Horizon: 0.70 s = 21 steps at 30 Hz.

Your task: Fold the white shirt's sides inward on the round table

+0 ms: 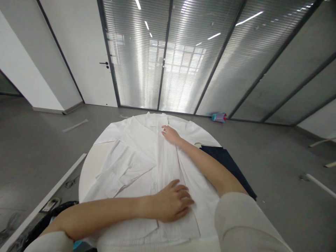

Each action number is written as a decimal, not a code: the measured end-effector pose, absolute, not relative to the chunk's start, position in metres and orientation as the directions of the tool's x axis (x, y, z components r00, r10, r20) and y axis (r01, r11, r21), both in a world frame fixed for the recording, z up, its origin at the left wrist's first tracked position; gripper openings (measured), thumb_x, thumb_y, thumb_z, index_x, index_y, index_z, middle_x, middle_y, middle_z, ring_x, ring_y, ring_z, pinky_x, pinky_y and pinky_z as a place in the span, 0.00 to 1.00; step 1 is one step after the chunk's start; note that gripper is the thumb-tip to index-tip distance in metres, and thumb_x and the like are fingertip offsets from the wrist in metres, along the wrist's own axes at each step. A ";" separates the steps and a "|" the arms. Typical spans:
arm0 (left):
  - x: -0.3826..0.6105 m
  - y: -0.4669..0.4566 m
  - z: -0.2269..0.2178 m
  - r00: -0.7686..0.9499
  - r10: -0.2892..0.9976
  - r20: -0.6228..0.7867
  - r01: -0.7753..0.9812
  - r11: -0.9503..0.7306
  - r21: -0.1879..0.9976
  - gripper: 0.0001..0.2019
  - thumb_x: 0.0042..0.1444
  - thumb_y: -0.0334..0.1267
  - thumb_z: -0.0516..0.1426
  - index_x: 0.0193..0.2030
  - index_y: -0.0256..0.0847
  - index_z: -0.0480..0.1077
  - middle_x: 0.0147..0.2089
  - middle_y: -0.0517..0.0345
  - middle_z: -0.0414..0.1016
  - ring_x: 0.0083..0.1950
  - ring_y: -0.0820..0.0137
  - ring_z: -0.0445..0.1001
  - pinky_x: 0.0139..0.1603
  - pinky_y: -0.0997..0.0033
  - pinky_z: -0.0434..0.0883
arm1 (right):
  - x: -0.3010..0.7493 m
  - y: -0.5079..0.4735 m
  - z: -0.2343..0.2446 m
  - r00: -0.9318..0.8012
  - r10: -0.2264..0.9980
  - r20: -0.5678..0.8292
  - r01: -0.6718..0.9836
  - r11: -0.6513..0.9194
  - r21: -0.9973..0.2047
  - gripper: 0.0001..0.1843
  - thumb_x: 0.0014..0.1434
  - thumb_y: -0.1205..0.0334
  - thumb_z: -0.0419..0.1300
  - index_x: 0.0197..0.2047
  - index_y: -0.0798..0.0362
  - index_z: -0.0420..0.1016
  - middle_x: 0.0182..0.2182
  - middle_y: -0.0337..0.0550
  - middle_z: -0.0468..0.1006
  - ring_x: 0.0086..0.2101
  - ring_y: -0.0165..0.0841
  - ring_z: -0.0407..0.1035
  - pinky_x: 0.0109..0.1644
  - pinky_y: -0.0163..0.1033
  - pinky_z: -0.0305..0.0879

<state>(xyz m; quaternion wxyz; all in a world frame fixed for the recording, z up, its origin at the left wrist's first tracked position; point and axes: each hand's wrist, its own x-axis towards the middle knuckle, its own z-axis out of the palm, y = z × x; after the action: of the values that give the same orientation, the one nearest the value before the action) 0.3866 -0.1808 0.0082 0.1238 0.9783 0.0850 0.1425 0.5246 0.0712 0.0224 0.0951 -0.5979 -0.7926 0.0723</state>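
Shirt (139, 148), white, lies spread over our round table (88, 171). Our left grip (176, 202) rests palm down, loosely spread, on its lower front; we cannot tell whether our right grip (170, 134), higher up, pinches it. Navy cloth (227, 162) lies rightward.

The person wears a light garment, of which two sleeves are visible. The wide, off-white cloth right sleeve (241, 217) ends around the elbow, well behind the right hand (170, 134). Its edge is rounded, and a curved line, which may be a seam or a fold, runs across it. The off-white cloth left sleeve (49, 242), well behind the left hand (173, 202), shows only partly. From the sleeves forward, both slim forearms (105, 214) and both hands are bare.
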 end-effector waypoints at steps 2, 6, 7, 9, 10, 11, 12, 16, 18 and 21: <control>0.392 -0.157 0.013 0.951 0.183 0.251 0.136 -0.971 0.196 0.19 0.67 0.33 0.49 0.63 0.37 0.65 0.59 0.45 0.74 0.67 0.57 0.64 0.69 0.48 0.53 | 0.535 0.048 0.038 -0.242 0.970 0.014 0.935 0.237 -0.263 0.19 0.68 0.61 0.52 0.60 0.51 0.71 0.52 0.47 0.79 0.51 0.39 0.72 0.55 0.39 0.64; 0.407 -0.118 0.018 0.971 0.171 0.170 0.161 -0.984 0.069 0.16 0.62 0.33 0.54 0.56 0.35 0.71 0.50 0.44 0.76 0.53 0.56 0.73 0.62 0.49 0.58 | 0.565 -0.002 0.053 -0.189 0.971 -0.146 0.944 0.139 -0.301 0.10 0.64 0.66 0.56 0.43 0.56 0.78 0.35 0.48 0.83 0.35 0.35 0.76 0.43 0.36 0.67; 0.411 -0.111 0.019 0.976 0.164 0.144 0.158 -0.986 0.058 0.14 0.60 0.34 0.56 0.52 0.36 0.73 0.47 0.44 0.76 0.49 0.57 0.73 0.59 0.50 0.60 | 0.573 -0.013 0.053 -0.168 0.967 -0.193 0.937 0.096 -0.337 0.09 0.64 0.66 0.56 0.40 0.57 0.78 0.31 0.47 0.82 0.30 0.34 0.75 0.39 0.36 0.68; 0.416 -0.103 0.022 0.983 0.139 0.118 0.133 -0.989 0.060 0.10 0.55 0.35 0.59 0.44 0.37 0.75 0.43 0.47 0.75 0.46 0.57 0.72 0.54 0.53 0.62 | 0.587 -0.032 0.047 -0.141 0.947 -0.290 0.896 -0.003 -0.445 0.10 0.64 0.65 0.56 0.32 0.57 0.76 0.24 0.45 0.79 0.23 0.31 0.72 0.32 0.35 0.67; 0.417 -0.101 0.023 0.984 0.131 0.125 0.122 -0.990 0.074 0.08 0.54 0.34 0.59 0.41 0.38 0.75 0.43 0.47 0.74 0.47 0.57 0.71 0.54 0.54 0.62 | 0.592 -0.039 0.043 -0.144 0.932 -0.334 0.860 -0.049 -0.508 0.13 0.64 0.64 0.57 0.28 0.57 0.75 0.22 0.45 0.78 0.21 0.30 0.70 0.29 0.34 0.66; 0.418 -0.100 0.024 0.983 0.123 0.140 0.110 -0.989 0.098 0.06 0.53 0.33 0.59 0.39 0.38 0.75 0.43 0.48 0.74 0.47 0.57 0.71 0.54 0.54 0.62 | 0.595 -0.045 0.039 -0.160 0.916 -0.368 0.816 -0.088 -0.572 0.15 0.64 0.63 0.57 0.25 0.57 0.74 0.21 0.44 0.77 0.20 0.30 0.69 0.28 0.34 0.66; 0.418 -0.099 0.026 0.980 0.117 0.159 0.097 -0.987 0.127 0.06 0.52 0.32 0.59 0.37 0.39 0.74 0.43 0.49 0.74 0.48 0.57 0.70 0.55 0.55 0.61 | 0.597 -0.050 0.034 -0.182 0.902 -0.392 0.768 -0.119 -0.629 0.17 0.64 0.61 0.58 0.24 0.56 0.73 0.20 0.43 0.76 0.20 0.29 0.69 0.27 0.33 0.66; 0.411 -0.097 0.029 0.963 0.117 0.244 0.045 -0.958 0.283 0.07 0.49 0.26 0.54 0.34 0.40 0.69 0.38 0.56 0.73 0.44 0.64 0.70 0.61 0.58 0.59 | 0.594 -0.060 0.028 -0.190 0.915 -0.356 0.609 -0.175 -0.774 0.21 0.63 0.51 0.62 0.24 0.56 0.72 0.19 0.39 0.74 0.20 0.27 0.67 0.25 0.30 0.65; 0.406 -0.098 0.030 0.946 0.149 0.289 0.035 -0.930 0.367 0.09 0.48 0.24 0.53 0.34 0.41 0.67 0.33 0.60 0.71 0.38 0.68 0.68 0.61 0.62 0.60 | 0.590 -0.062 0.032 -0.142 0.941 -0.306 0.539 -0.186 -0.822 0.22 0.61 0.47 0.63 0.25 0.56 0.71 0.19 0.39 0.74 0.20 0.26 0.67 0.24 0.30 0.64; 0.400 -0.101 0.028 0.908 0.225 0.354 0.054 -0.899 0.434 0.13 0.48 0.22 0.50 0.37 0.40 0.67 0.35 0.59 0.71 0.39 0.69 0.69 0.59 0.64 0.62 | 0.582 -0.067 0.042 -0.164 0.920 -0.355 0.454 -0.249 -0.855 0.24 0.62 0.43 0.61 0.27 0.55 0.70 0.21 0.39 0.74 0.21 0.27 0.67 0.23 0.30 0.64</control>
<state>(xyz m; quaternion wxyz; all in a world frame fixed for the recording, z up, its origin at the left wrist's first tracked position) 0.3998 -0.1007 0.0281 0.2122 0.9533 0.0732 0.2020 0.5819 -0.0671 0.0415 0.2289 -0.6045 -0.5685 0.5088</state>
